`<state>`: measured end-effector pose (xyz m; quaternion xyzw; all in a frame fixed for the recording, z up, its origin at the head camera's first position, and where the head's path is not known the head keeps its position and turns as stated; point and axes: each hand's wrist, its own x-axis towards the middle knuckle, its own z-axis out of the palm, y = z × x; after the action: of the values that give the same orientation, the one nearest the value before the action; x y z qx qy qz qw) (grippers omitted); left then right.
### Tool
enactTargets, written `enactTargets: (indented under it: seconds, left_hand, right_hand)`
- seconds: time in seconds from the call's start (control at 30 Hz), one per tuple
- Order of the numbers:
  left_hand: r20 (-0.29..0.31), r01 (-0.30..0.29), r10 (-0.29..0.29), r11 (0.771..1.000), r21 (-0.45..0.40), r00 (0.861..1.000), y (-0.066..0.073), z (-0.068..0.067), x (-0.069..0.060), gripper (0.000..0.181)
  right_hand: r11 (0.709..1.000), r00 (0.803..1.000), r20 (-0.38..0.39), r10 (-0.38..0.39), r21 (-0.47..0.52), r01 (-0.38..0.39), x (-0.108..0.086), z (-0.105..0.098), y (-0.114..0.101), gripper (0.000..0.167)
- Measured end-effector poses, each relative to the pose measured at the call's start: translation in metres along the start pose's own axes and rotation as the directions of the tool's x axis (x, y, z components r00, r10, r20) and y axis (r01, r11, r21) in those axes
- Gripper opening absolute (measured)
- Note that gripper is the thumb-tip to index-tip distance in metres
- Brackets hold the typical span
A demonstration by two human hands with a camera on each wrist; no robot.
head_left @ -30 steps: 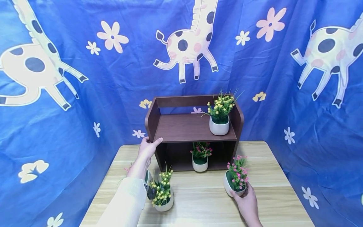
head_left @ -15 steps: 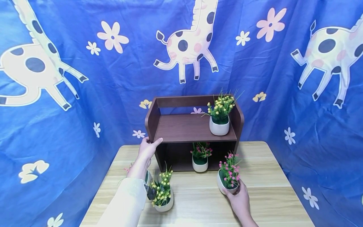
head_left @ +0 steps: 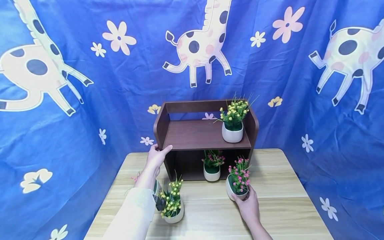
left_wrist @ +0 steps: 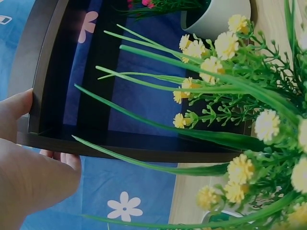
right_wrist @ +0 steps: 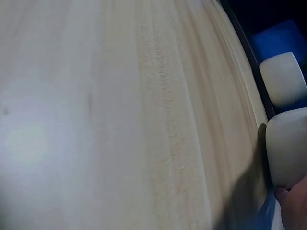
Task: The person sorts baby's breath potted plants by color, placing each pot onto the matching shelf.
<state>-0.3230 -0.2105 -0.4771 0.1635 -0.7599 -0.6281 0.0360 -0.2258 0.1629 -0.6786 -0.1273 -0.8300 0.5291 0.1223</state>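
Observation:
My right hand [head_left: 249, 207] holds a white pot with pink flowers [head_left: 237, 186], tilted, in front of the shelf's lower right part; the right wrist view shows a thumb against the white pot [right_wrist: 289, 146]. My left hand [head_left: 155, 159] grips the left front edge of the dark brown shelf [head_left: 195, 135], thumb on the board; in the left wrist view the hand [left_wrist: 38, 167] has its thumb and fingers on either side of the shelf's side panel [left_wrist: 120, 149]. A pink-flowered pot [head_left: 211, 173] stands in the lower compartment. A yellow-flowered pot [head_left: 232, 133] stands at the right of the upper board.
On the wooden table [head_left: 210, 213], a yellow-flowered pot [head_left: 174, 216] stands by my left forearm. Another pot [head_left: 157, 187] is partly hidden behind that arm. A blue curtain [head_left: 132, 83] with giraffes and flowers surrounds the back and sides.
My right hand has moved left and slightly toward the shelf with the pink-flowered pot. My left hand keeps its hold on the shelf.

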Motion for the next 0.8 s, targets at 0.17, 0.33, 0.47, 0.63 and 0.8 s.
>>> enactTargets:
  seconds: [0.17, 0.33, 0.47, 0.63, 0.8]
  left_hand:
    - [0.003, -0.003, 0.003, 1.000, 0.001, 1.000, 0.001, 0.000, 0.000, 0.086]
    - [0.001, -0.003, 0.003, 1.000, -0.009, 1.000, 0.000, 0.000, 0.001, 0.086]
    - [-0.002, -0.003, 0.003, 1.000, -0.017, 1.000, 0.000, 0.000, 0.001, 0.086]
    - [-0.005, -0.003, 0.003, 1.000, -0.013, 1.000, 0.001, 0.001, 0.000, 0.084]
    - [-0.005, -0.003, 0.003, 1.000, -0.013, 1.000, 0.001, 0.001, 0.000, 0.083]
  right_hand:
    - [1.000, 1.000, 0.006, 0.007, -0.015, -0.007, 0.009, 0.007, -0.003, 0.101]
    - [1.000, 1.000, -0.003, 0.004, -0.028, -0.004, 0.018, 0.013, -0.008, 0.101]
    - [0.999, 1.000, -0.007, 0.009, -0.043, -0.009, 0.024, 0.017, -0.010, 0.099]
    - [0.998, 1.000, -0.010, 0.020, -0.056, -0.020, 0.031, 0.022, -0.011, 0.098]
    - [0.996, 0.999, -0.028, 0.039, -0.082, -0.041, 0.035, 0.024, -0.016, 0.101]
